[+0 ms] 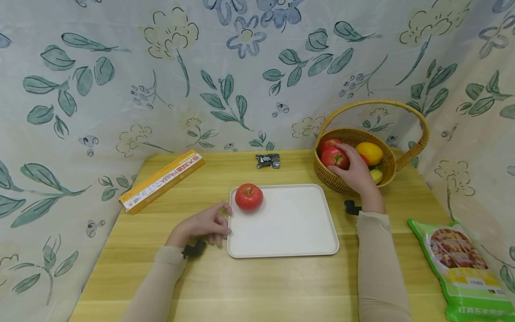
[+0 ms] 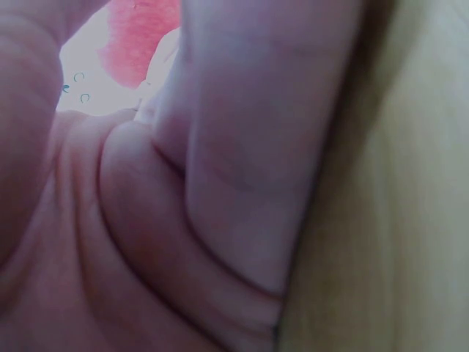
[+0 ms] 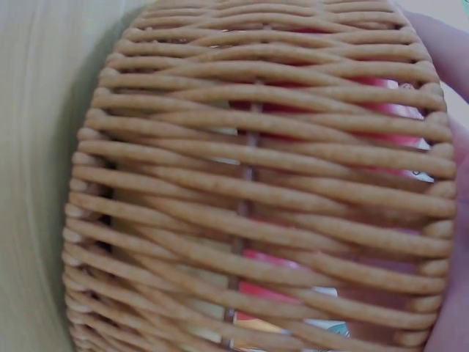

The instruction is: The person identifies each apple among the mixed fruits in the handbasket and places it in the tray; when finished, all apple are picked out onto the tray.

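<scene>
Gripping red apple (image 1: 334,159) in basket (image 1: 329,177) with right hand (image 1: 357,172), stem end upward, long axis unclear. Resting left hand (image 1: 204,223), loosely curled, beside tray (image 1: 285,226).

The orange box (image 1: 162,181) reads "PASTA"; the green bag (image 1: 466,273) bears Chinese characters.

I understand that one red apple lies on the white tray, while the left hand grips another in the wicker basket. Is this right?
Not quite: the head view shows the right hand, not the left hand, gripping another red apple in the wicker basket. One red apple does lie on the white tray.
</scene>
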Demonstrator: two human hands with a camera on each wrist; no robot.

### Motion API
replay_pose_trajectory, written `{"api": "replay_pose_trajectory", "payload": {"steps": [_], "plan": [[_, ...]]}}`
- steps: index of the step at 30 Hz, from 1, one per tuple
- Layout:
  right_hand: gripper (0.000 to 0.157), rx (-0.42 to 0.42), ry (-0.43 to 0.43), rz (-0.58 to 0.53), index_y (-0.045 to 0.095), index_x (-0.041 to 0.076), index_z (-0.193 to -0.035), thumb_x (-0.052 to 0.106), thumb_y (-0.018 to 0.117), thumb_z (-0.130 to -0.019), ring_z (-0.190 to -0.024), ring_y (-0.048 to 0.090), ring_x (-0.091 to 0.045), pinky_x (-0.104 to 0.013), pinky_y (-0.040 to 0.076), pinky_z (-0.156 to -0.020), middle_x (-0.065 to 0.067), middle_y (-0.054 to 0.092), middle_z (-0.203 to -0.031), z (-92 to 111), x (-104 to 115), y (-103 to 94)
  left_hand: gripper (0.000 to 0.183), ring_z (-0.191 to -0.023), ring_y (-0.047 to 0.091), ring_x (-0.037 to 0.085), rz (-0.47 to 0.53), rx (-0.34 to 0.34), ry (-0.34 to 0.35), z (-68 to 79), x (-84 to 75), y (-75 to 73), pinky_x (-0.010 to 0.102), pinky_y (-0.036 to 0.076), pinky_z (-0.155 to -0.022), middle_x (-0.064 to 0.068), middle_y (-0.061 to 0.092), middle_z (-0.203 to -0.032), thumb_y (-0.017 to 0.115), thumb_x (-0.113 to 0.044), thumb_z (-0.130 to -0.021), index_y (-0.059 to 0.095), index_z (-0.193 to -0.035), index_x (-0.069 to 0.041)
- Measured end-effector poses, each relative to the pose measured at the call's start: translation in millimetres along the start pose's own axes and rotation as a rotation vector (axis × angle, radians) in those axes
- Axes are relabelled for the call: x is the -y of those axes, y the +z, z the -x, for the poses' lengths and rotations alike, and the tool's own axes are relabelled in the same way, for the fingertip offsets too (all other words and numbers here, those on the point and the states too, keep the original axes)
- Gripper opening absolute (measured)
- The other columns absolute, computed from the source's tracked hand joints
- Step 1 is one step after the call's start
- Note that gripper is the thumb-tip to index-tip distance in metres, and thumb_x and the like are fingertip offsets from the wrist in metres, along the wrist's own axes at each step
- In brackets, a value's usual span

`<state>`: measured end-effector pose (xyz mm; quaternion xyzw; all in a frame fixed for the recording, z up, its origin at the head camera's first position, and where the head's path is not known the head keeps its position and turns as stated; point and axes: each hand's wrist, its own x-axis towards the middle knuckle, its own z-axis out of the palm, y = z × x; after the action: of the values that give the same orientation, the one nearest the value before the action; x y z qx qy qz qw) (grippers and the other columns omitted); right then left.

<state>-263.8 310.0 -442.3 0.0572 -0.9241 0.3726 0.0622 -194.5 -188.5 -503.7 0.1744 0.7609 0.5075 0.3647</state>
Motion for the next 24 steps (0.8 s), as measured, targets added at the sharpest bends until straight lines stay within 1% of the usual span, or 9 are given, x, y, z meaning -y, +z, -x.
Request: {"api": "replay_pose_trajectory", "payload": {"steps": [7,16,20,24], "plan": [[0.079,-0.029,-0.016,0.014,0.035,0.017,-0.164,0.024,0.078,-0.098,-0.148,0.038,-0.051,-0.076,0.034,-0.119,-0.023,0.034,-0.169,0.7,2.9,1.3,0.054,-0.059,0.072,0.017,0.0,0.001,-0.001,0.2,-0.7,0.1,0.026,0.056,-0.05,0.007,0.074,-0.081,0.078,-0.019,-0.097,0.04,-0.134,-0.012],[0.075,-0.08,-0.019,0.033,0.042,0.019,-0.161,0.02,0.08,-0.096,-0.147,0.041,-0.048,-0.074,0.036,-0.119,-0.022,0.041,-0.165,0.3,2.9,4.2,0.054,-0.058,0.072,0.017,0.01,0.003,-0.002,0.2,0.7,-0.2,0.026,0.056,-0.05,0.008,0.074,-0.081,0.078,-0.019,-0.097,0.039,-0.135,-0.012],[0.074,-0.107,-0.02,0.033,0.045,0.02,-0.16,0.02,0.081,-0.095,-0.146,0.042,-0.047,-0.073,0.037,-0.119,-0.021,0.042,-0.164,0.7,4.0,4.5,0.055,-0.058,0.072,0.017,0.016,0.001,0.0,0.6,1.4,-0.1,0.026,0.056,-0.051,0.007,0.074,-0.081,0.078,-0.02,-0.097,0.039,-0.135,-0.011],[0.074,-0.129,0.011,-0.004,0.046,0.023,-0.16,0.025,0.082,-0.095,-0.145,0.043,-0.047,-0.073,0.039,-0.117,-0.019,0.044,-0.164,2.3,5.2,3.9,0.055,-0.058,0.072,0.017,0.024,0.005,-0.002,0.4,1.8,-0.1,0.026,0.056,-0.05,0.007,0.074,-0.081,0.078,-0.019,-0.097,0.039,-0.135,-0.011]]}}
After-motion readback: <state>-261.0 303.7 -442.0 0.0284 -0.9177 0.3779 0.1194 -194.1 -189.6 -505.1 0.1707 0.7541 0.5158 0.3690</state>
